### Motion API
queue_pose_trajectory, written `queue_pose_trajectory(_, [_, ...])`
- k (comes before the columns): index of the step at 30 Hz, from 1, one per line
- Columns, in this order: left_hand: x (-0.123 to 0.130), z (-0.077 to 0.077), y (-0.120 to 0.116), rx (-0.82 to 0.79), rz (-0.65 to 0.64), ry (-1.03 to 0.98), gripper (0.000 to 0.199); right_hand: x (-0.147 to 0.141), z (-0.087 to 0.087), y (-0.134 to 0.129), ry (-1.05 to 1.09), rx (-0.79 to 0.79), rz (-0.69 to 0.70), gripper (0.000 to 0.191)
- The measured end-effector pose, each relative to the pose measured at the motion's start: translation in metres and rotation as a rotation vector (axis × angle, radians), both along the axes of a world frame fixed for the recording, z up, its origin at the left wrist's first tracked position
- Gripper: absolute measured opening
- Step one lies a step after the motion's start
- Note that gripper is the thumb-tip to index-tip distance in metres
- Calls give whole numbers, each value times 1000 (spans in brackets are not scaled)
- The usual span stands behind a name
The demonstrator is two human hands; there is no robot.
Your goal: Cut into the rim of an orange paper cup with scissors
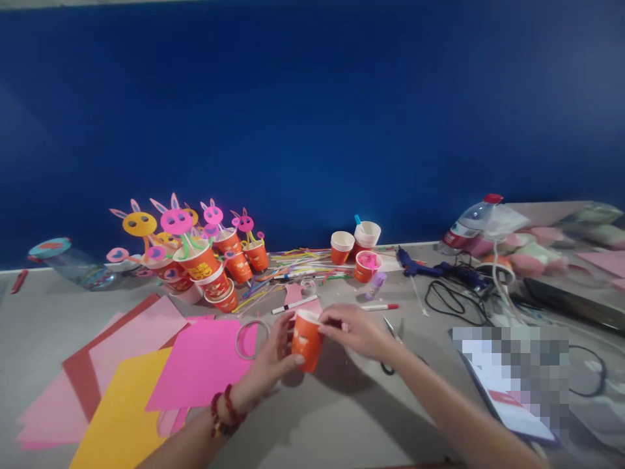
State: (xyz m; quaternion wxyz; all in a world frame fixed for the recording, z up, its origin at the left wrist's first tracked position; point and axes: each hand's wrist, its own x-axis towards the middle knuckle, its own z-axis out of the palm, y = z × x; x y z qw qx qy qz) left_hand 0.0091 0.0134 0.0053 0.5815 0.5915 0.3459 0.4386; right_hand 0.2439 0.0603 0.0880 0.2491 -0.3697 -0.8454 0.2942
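Orange paper cup with pale markings (307,345) is held in from the near edge of the tabletop (293,440); the left hand (267,366) wraps fingers round it, likely for steadiness; the right hand (359,330) has narrowed fingers at its rim, grip unclear.

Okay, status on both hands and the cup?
Left hand gripping orange cup, upright. Right hand at its rim. Scissors lie beside the right forearm.

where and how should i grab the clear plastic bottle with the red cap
I'd wrap the clear bottle around its rounded body at the red label, coming from the left: that side looks open, while white plastic wrapping crowds its right.
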Motion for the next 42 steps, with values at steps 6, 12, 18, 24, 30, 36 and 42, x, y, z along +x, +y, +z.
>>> queue_pose_trajectory(6, [22,8,-11,-445,3,-161,63,-9,-34,-29,205,-89,-147,21])
queue_pose_trajectory(12, [20,7,-18,-541,21,-312,83,61,-58,-28,17,97,-619,30])
queue_pose_trajectory(18, [17,-1,-15,-454,123,-279,71,121,-62,-33,-416,23,-862,26])
queue_pose_trajectory(24, [18,-3,-17,-410,166,-303,73,123,-81,-50,-646,-72,-876,17])
queue_pose_trajectory(30, [17,-7,-15,-417,148,-325,62,127,-86,-54,-684,-40,-768,26])
queue_pose_trajectory(36, [17,-5,-15,-410,135,-353,71,139,-94,-58,-534,-33,-782,25])
queue_pose_trajectory(42, [15,-2,-13,-331,139,-381,65,138,-82,-70,410,-302,-799,49])
